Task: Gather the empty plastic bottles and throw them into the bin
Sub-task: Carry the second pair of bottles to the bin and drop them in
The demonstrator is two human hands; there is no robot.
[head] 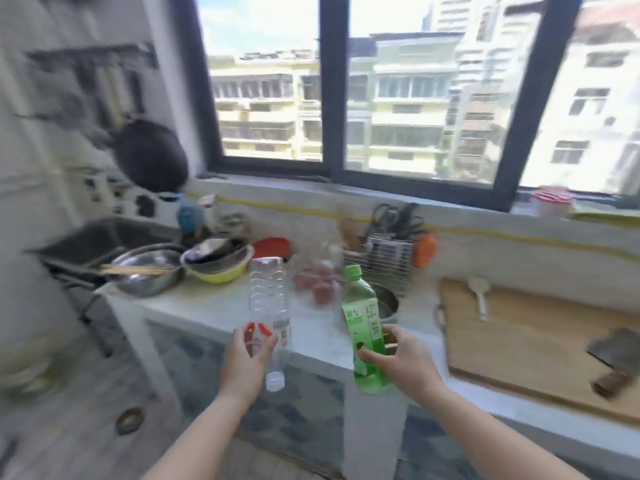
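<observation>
My left hand (244, 363) grips a clear plastic bottle (268, 299) upside down, its white cap pointing at the floor and its red-and-white label under my fingers. My right hand (403, 358) is closed around a green plastic bottle (363, 317) held upright, green cap on top. Both bottles hang in the air in front of the white counter (311, 320). A third clear bottle with a red label (323, 271) stands blurred on the counter behind them. No bin is in view.
Metal bowls (149, 271) and a yellow bowl (221, 261) of dishes crowd the counter's left end beside a dark sink (100, 237). A utensil rack (391, 254) stands by the wall. A wooden cutting board (536, 341) with a cleaver (620, 358) lies right.
</observation>
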